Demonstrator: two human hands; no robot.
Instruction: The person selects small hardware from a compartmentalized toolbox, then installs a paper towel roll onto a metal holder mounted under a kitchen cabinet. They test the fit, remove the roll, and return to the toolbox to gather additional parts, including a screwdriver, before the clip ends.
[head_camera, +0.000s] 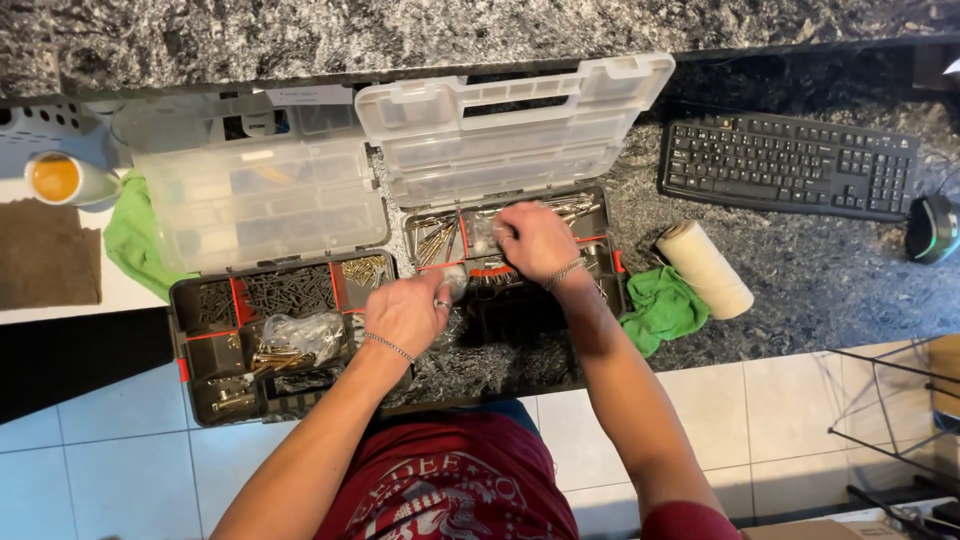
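Screw organizer cases on granite counter, both hands in the right one.

Right organizer case (520, 300) sits open at counter's front edge, clear lid (510, 125) tipped back; right hand (535, 240) curled palm-down over its upper compartments of brass screws (435, 238), fingers pinched on something I can't make out; left hand (405, 312) loosely closed just left of it, thumb and fingers around a small pale object (455, 280); left organizer case (265, 335) touching alongside, also open; green cloth (662, 308), twine roll (703, 268), black keyboard (788, 165) to the right; cup (58, 178) far left.
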